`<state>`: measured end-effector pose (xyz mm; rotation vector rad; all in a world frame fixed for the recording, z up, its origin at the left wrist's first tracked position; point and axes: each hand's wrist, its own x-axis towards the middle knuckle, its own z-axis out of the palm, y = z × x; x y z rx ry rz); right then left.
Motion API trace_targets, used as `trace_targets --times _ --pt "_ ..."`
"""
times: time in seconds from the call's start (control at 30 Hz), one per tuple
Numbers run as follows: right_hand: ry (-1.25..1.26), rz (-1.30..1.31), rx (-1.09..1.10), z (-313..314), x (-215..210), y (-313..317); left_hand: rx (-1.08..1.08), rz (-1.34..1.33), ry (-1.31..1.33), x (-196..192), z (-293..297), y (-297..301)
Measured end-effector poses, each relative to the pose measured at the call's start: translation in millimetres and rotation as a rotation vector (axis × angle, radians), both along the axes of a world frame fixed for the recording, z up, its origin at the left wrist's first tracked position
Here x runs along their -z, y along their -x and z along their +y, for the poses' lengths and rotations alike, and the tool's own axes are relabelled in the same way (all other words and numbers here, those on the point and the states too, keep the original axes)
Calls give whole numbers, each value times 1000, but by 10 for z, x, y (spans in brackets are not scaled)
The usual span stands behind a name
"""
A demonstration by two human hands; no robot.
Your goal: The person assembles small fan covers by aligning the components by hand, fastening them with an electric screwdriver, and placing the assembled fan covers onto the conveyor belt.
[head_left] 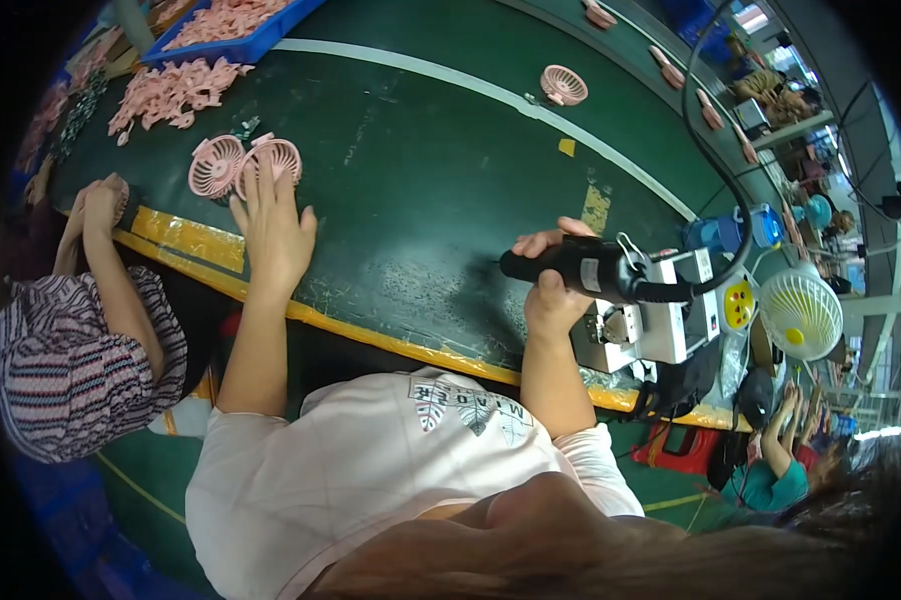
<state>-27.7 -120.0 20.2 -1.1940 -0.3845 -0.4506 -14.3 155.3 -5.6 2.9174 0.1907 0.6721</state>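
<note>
My left hand (268, 228) reaches over the bench with its fingers stretched out, resting on a round pink fan housing (288, 158). A second pink fan housing (216, 166) lies against it on the left. Small green and dark parts (245, 128) lie just beyond the two. My right hand (552, 300) is wrapped round a black electric screwdriver (570, 268) with a thick black cable at its right end. Its tip points left, above the bench.
Beyond my left hand lie a heap of pink parts (175, 92) and a blue tray (245, 48). One pink housing (563, 86) sits past the white line. White equipment (660, 320) and a white fan (800, 312) stand right. A co-worker in a patterned top (85, 360) sits left.
</note>
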Motion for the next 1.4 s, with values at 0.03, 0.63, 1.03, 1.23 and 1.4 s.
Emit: trace_targets --times 0.03,0.63,1.03,1.23,1.4 --pt "28 9 7 -17 7 3 17 32 14 65 -4 -13" --pt "77 -148 236 -1023 -705 662 1138 3 392 215 -1442 444" --pt "39 9 211 -1005 -621 630 1348 41 439 257 -1696 530" --pt "74 54 109 -727 -241 660 1345 101 453 268 -1700 512" --pt "161 -1 115 -566 -159 670 1316 36 475 253 -1720 523"
